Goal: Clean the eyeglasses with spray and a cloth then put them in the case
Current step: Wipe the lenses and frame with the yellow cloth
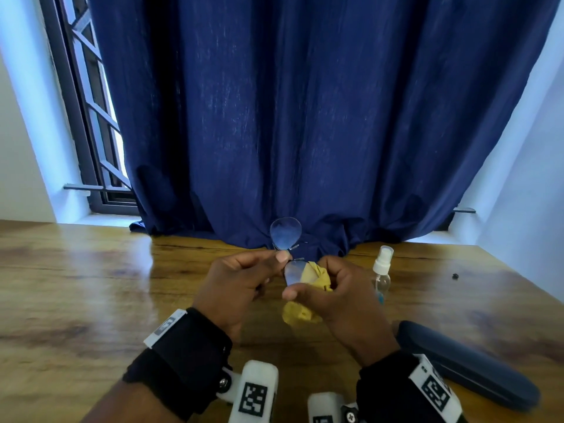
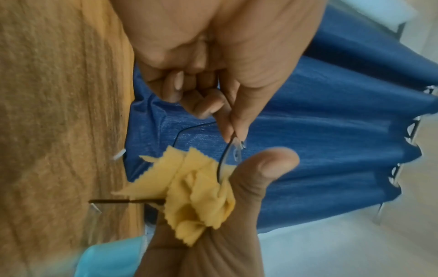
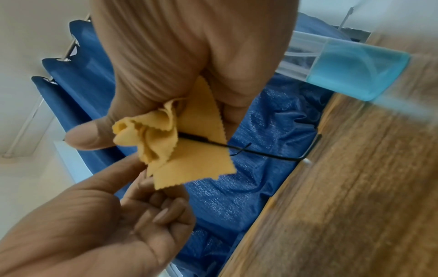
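So the eyeglasses (image 1: 288, 254) are up in the air over the wooden table (image 1: 91, 300), stood on end so one lens sits above the other. The left hand (image 1: 241, 285) pinches them right at the bridge, thumb and forefinger closed on the thin frame, other fingers curled in. The upper lens pokes out above that pinch, in front of the blue curtain (image 1: 305, 117).

The lower lens is in the right hand (image 1: 341, 297), which is bunched round the yellow cloth (image 1: 317, 277). Thumb sits on the near side of the lens and the cloth is wadded behind it, so the lens is sandwiched between thumb and cloth. A loose tail of cloth hangs out under the palm.

The spray bottle (image 1: 382, 273) stands upright just right of the right hand, not touching. The dark case (image 1: 470, 361) lies closed on the table, nearer the person than the bottle, beside the right wrist.
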`<control>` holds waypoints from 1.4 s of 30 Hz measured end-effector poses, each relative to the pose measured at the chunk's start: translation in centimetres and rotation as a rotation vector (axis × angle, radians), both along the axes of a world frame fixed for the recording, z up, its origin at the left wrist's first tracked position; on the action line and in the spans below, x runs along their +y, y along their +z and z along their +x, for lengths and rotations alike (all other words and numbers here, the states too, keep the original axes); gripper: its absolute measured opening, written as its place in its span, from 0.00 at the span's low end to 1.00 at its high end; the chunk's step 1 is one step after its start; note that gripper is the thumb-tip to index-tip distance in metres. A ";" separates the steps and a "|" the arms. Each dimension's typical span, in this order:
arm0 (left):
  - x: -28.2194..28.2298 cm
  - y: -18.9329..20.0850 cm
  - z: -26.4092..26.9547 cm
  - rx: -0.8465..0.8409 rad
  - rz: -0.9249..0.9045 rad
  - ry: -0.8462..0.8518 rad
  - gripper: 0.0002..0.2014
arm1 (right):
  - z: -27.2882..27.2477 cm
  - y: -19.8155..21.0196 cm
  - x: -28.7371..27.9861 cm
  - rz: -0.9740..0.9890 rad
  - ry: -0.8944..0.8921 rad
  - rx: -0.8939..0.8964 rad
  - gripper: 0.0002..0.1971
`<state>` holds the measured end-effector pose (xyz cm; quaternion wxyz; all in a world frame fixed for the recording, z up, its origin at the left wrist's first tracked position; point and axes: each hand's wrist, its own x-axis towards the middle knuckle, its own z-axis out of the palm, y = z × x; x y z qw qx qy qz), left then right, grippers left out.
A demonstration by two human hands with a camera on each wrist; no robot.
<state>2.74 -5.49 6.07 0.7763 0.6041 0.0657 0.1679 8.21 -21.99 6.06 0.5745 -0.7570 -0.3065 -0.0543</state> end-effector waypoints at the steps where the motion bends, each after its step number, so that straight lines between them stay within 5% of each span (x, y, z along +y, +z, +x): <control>1: -0.1 0.0 0.0 -0.019 0.031 -0.015 0.16 | 0.1 0.0 0.0 -0.010 -0.032 -0.034 0.36; 8: -0.9 0.6 -0.5 -0.126 0.449 0.021 0.08 | 1.4 -0.1 -1.2 -0.034 -0.236 -0.138 0.30; 13: -1.7 0.2 -0.3 -0.117 0.333 0.054 0.11 | 1.4 0.4 -1.9 0.076 -0.390 -0.175 0.37; 20: -0.8 0.0 0.1 -0.024 0.159 0.133 0.11 | 1.4 1.6 -3.1 0.446 -0.374 0.124 0.57; 23: -1.3 -0.1 0.0 0.010 0.213 0.130 0.12 | 0.2 2.8 -2.6 0.553 -0.358 0.229 0.48; 26: -2.0 0.2 -0.4 0.018 0.224 0.125 0.11 | -0.1 3.4 -2.7 0.673 -0.418 0.322 0.25; 29: -2.2 0.3 -0.8 0.040 0.249 0.120 0.10 | 0.2 4.0 -3.9 0.679 -0.417 0.169 0.12; 36: -1.9 -0.1 -0.6 0.027 0.262 0.113 0.12 | 6.2 1.7 -13.2 0.095 -0.825 -0.007 0.09; 42: -1.7 -1.3 0.3 0.014 0.255 0.134 0.10 | 9.1 -2.6 -15.3 -0.328 -0.783 0.338 0.20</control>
